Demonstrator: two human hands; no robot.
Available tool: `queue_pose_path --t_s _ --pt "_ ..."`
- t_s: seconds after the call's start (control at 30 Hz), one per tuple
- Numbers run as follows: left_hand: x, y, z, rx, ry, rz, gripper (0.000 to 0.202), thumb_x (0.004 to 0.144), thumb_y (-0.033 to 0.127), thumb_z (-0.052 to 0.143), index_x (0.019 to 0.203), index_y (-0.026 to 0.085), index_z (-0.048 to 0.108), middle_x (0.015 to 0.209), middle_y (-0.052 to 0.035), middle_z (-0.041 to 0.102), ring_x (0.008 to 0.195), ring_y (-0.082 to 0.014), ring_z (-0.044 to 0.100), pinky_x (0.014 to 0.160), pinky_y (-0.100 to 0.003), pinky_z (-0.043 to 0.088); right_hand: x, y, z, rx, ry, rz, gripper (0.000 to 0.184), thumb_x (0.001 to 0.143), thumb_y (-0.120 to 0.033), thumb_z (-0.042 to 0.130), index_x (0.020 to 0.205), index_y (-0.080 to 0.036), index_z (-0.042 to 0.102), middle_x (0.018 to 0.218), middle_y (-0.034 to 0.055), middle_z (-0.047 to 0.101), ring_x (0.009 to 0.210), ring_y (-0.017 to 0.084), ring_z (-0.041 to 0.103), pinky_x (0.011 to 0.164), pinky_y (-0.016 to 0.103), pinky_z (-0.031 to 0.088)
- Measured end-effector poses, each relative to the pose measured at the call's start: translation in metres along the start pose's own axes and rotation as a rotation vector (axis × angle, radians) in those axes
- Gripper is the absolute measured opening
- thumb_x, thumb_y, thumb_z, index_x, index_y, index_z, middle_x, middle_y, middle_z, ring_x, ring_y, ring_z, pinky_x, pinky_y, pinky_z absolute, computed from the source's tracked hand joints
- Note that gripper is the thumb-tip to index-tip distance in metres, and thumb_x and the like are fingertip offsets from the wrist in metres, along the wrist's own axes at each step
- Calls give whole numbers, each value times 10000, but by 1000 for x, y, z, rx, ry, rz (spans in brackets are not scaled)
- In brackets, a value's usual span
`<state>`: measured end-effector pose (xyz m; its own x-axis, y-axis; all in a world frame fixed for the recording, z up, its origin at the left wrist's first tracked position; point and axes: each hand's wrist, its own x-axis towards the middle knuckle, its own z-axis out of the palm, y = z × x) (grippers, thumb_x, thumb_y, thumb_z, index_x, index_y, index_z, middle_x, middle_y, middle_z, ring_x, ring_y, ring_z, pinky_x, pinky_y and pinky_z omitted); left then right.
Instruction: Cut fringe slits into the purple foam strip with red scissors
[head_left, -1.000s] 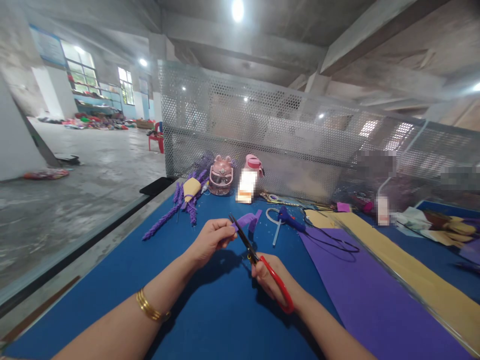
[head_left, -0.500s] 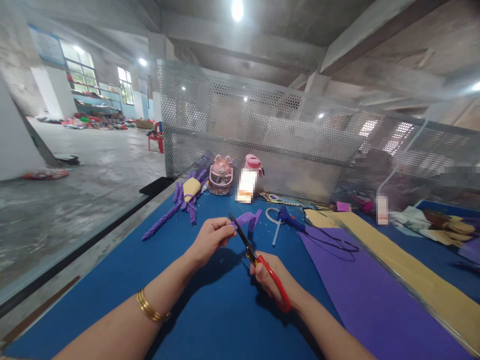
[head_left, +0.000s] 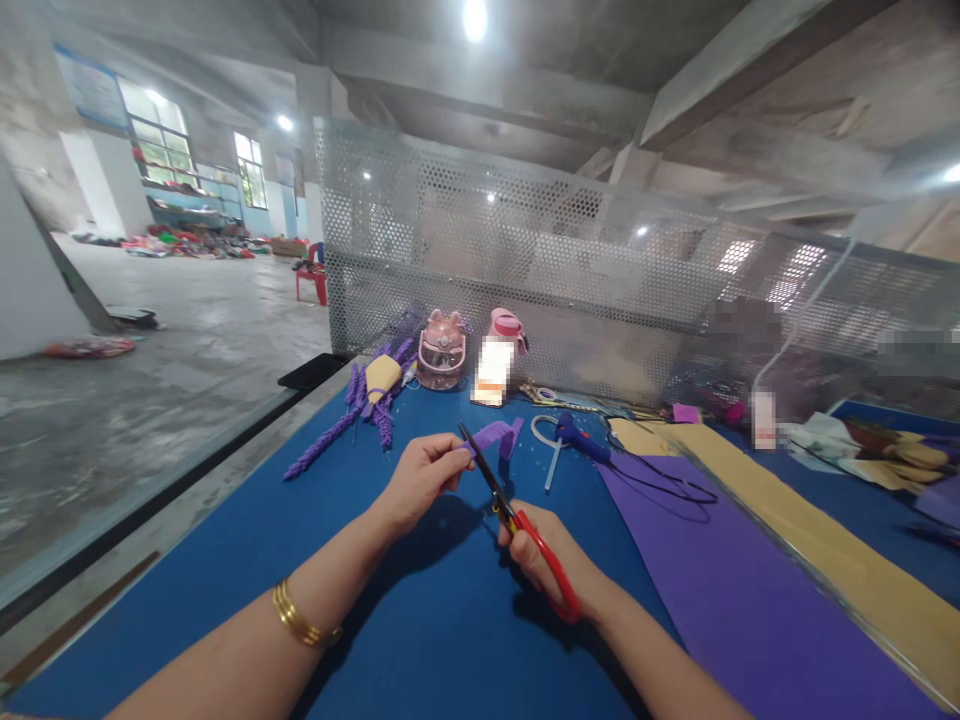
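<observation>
My left hand [head_left: 424,475] pinches one end of a curled purple foam strip [head_left: 496,436] just above the blue table [head_left: 315,560]. My right hand [head_left: 541,558] grips red-handled scissors [head_left: 517,525], whose dark blades point up and left across the strip beside my left fingertips. A gold bangle [head_left: 300,615] circles my left wrist.
A purple sheet [head_left: 720,580] and a tan sheet [head_left: 817,540] lie to the right. A blue glue gun [head_left: 577,435] with its cord, purple lavender-like stems [head_left: 352,415], a pink fan [head_left: 442,350] and a pink bottle [head_left: 506,330] stand before a perforated metal screen [head_left: 525,250].
The scissors and my right hand have shifted slightly up and left along the strip. My left hand holds almost still.
</observation>
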<state>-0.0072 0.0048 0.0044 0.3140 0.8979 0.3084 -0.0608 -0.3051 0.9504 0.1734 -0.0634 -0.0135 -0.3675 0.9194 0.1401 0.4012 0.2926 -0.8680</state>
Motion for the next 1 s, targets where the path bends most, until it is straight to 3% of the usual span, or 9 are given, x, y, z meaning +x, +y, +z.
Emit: queue_pose_path --t_s 0.4,0.67,0.9,1.0 --pt "1 -1 1 -63 -13 -27 227 734 303 527 581 136 543 410 61 422 382 -47 311 402 -187 212 2 4 0 106 -42 -2 624 674 -796 338 732 -181 428 488 -90 305 387 40 240 368 179 210" --pt "0 -2 1 28 29 4 213 756 300 508 613 146 547 439 58 445 402 -56 341 412 -183 250 2 5 -1 -71 -13 -6 486 801 -667 333 698 -196 388 528 -67 334 436 62 296 401 191 234" --pt "3 -2 -5 136 213 70 219 765 295 491 613 150 555 449 48 455 429 -67 362 419 -182 269 4 6 -2 -237 13 -5 417 834 -567 379 642 -200 334 560 -63 313 491 71 285 427 190 225" --pt "5 -2 -7 96 222 54 222 761 300 492 608 149 549 434 50 445 412 -65 347 404 -181 258 4 5 -2 -257 25 -10 410 828 -555 400 633 -203 322 546 -69 308 494 73 269 431 191 221"
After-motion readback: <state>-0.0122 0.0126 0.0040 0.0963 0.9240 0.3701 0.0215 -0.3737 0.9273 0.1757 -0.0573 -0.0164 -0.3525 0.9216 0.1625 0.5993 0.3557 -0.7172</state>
